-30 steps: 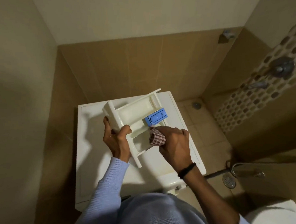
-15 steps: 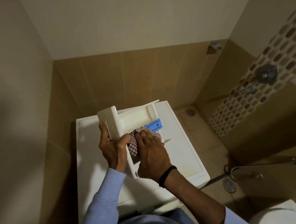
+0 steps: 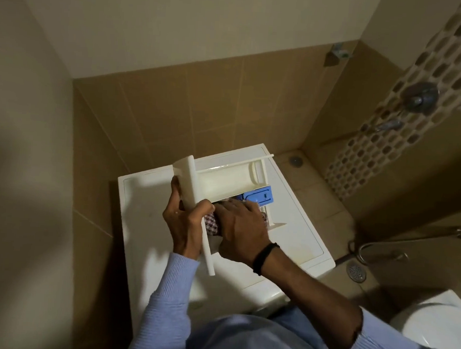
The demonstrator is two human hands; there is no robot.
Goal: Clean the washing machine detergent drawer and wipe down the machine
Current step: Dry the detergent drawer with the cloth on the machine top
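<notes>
The white detergent drawer, with a blue insert at its far right end, is held just above the white washing machine top. My left hand grips the drawer's front panel, thumb curled over its edge. My right hand presses a red-and-white checked cloth into a near compartment of the drawer. Most of the cloth is hidden under that hand. The machine's front is out of sight below my body.
Tan tiled walls close in on the machine at the left and behind. A shower floor with a round drain lies to the right. A second floor drain, a metal hose and a white toilet sit at lower right.
The drawer has turned so its front panel faces me more. My right hand has pushed the cloth from beside the blue insert deeper into the near compartment. The view shifted slightly.
</notes>
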